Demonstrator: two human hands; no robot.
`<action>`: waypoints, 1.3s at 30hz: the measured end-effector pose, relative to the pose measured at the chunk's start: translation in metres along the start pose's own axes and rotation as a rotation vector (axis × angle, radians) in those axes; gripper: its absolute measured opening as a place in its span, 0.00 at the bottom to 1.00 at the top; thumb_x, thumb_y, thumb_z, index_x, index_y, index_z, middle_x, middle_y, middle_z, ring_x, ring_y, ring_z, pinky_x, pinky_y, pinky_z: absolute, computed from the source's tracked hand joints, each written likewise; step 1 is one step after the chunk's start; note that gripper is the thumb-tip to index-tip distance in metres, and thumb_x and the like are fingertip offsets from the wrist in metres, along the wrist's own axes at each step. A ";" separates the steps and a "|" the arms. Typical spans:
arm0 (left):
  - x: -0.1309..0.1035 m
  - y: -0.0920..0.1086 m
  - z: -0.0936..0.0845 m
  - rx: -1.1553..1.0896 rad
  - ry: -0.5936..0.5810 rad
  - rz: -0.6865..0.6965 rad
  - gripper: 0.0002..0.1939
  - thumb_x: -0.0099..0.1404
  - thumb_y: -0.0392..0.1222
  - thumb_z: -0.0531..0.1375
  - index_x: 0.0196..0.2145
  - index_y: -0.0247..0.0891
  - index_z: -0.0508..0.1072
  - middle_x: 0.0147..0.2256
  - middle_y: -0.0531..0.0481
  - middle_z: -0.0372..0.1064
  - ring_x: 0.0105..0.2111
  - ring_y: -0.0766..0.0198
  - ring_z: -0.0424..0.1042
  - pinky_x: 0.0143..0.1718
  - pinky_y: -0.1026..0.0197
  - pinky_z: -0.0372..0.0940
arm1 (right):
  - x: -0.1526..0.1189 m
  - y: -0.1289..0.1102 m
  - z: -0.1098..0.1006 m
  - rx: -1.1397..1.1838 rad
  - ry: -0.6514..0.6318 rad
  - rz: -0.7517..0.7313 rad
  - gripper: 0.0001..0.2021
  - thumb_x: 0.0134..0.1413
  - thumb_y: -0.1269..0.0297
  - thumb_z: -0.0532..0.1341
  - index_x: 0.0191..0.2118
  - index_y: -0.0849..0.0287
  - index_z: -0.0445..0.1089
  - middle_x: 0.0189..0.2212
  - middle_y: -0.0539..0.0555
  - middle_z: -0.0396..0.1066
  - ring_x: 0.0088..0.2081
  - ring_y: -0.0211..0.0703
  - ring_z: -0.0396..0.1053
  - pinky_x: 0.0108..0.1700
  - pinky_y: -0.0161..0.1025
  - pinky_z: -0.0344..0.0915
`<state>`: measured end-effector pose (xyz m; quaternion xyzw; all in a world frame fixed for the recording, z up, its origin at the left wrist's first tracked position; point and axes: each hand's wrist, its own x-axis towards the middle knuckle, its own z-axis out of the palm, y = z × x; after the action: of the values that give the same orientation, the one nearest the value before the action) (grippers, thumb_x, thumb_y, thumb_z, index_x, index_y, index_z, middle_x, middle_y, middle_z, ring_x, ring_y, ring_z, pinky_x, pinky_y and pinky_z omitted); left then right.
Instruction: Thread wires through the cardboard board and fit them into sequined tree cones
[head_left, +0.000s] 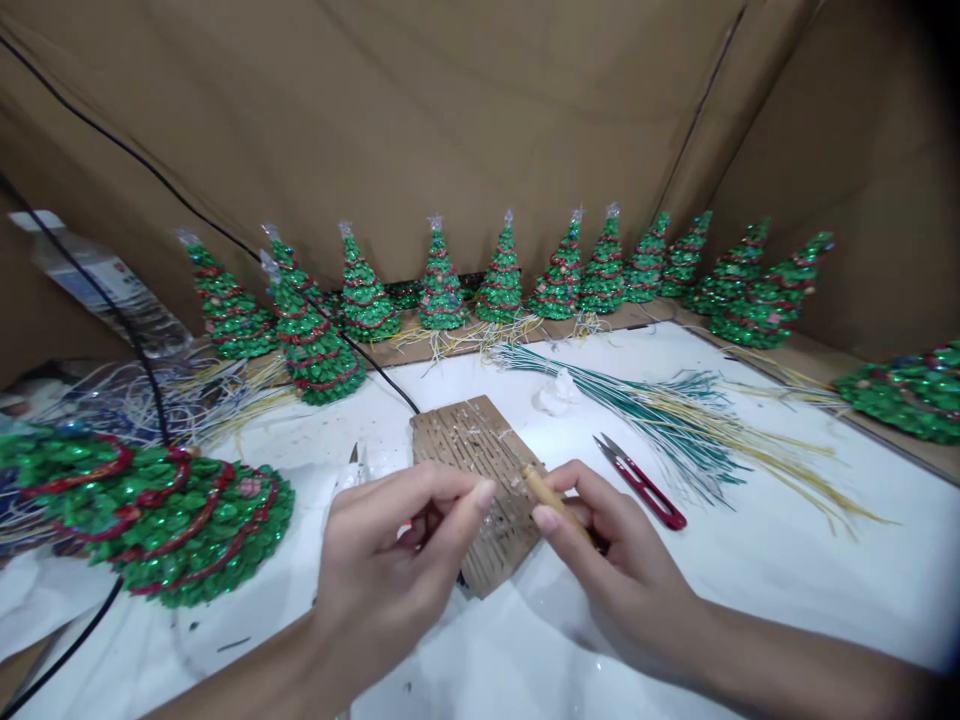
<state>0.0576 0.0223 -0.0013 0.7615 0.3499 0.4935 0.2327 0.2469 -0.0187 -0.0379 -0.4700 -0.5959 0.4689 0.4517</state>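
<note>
I see left hand [390,565], lower centre: fingertips together, contents unclear. Right hand [619,555], lower right: clamped on stick [550,490].

The one view looked from the wearer's head, above the near side of the board [480,445], facing forward and down. It was near enough for the left hand [397,560] and right hand [611,545] to loom large at the board, with tabletop [810,580] around it and wall [450,120] beyond.
</note>
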 end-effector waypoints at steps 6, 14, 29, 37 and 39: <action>0.013 -0.002 0.001 0.101 -0.042 -0.083 0.08 0.64 0.37 0.60 0.29 0.38 0.77 0.19 0.57 0.69 0.17 0.72 0.64 0.18 0.71 0.59 | 0.002 -0.002 -0.004 0.076 -0.019 0.000 0.14 0.68 0.53 0.51 0.37 0.58 0.64 0.21 0.43 0.50 0.22 0.31 0.46 0.22 0.33 0.43; 0.012 -0.016 0.004 0.094 -0.203 -0.253 0.08 0.63 0.38 0.60 0.35 0.38 0.80 0.26 0.51 0.75 0.22 0.69 0.66 0.23 0.67 0.61 | 0.002 -0.003 -0.004 0.187 -0.063 0.030 0.15 0.68 0.53 0.51 0.38 0.60 0.65 0.19 0.42 0.50 0.21 0.31 0.45 0.21 0.32 0.42; 0.024 -0.004 -0.001 -0.472 -0.143 -0.738 0.12 0.56 0.47 0.66 0.33 0.36 0.78 0.13 0.59 0.56 0.12 0.75 0.51 0.13 0.72 0.45 | 0.001 0.001 -0.007 0.165 -0.201 0.026 0.17 0.69 0.54 0.49 0.41 0.62 0.67 0.19 0.43 0.52 0.20 0.30 0.47 0.22 0.32 0.44; 0.022 -0.006 -0.004 -0.608 -0.132 -0.776 0.11 0.56 0.46 0.67 0.30 0.35 0.76 0.11 0.61 0.53 0.12 0.77 0.48 0.14 0.72 0.43 | 0.001 0.003 -0.008 0.144 -0.222 0.032 0.16 0.68 0.53 0.50 0.42 0.61 0.66 0.20 0.43 0.51 0.21 0.30 0.47 0.22 0.32 0.43; 0.022 -0.005 -0.004 -0.656 -0.147 -0.787 0.10 0.57 0.46 0.67 0.30 0.35 0.76 0.11 0.62 0.52 0.13 0.78 0.47 0.14 0.73 0.42 | 0.001 0.003 -0.008 0.146 -0.228 0.032 0.16 0.69 0.54 0.50 0.42 0.61 0.66 0.20 0.43 0.51 0.21 0.30 0.47 0.22 0.32 0.44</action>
<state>0.0584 0.0423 0.0094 0.4918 0.4198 0.3975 0.6511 0.2554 -0.0168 -0.0395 -0.3891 -0.6002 0.5684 0.4067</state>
